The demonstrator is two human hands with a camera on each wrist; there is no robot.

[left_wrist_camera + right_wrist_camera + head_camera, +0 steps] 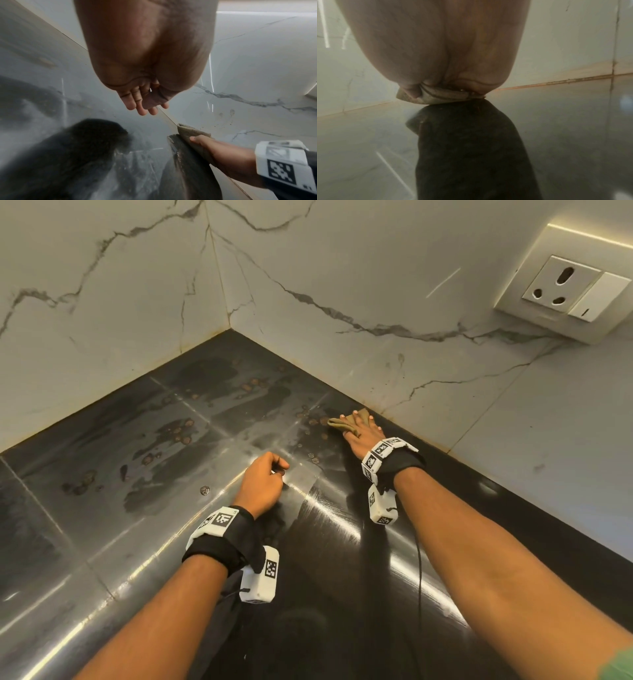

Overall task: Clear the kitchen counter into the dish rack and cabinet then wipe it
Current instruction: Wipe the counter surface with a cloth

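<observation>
A dark, glossy stone counter (pixel 144 460) is running into a corner where two white marble-veined walls (pixel 102 302) are meeting, and its polished face is reflecting streaks of light and both forearms. Nearest the camera, the left hand (pixel 262 484) is hovering low over the middle of the counter with its fingers loosely curled, holding nothing; the left wrist view is showing the fingertips hanging relaxed above the surface. A white tagged block on a black wrist strap (pixel 222 537) is sitting on that arm, and a matching one on the other. Farther out, the right hand (pixel 364 431) is pressing flat, fingers straight and spread, on a folded olive-brown cloth (pixel 339 424), which is lying on the counter just beside the right-hand wall's base. In the right wrist view the cloth (pixel 440 96) is showing as a thin wad squeezed between palm and stone. Brownish dried spots and dull smears (pixel 178 429) are lying scattered over the counter left of the cloth and on toward the corner. Beyond, high on the right wall, a white socket and switch plate (pixel 568 290) is sitting
</observation>
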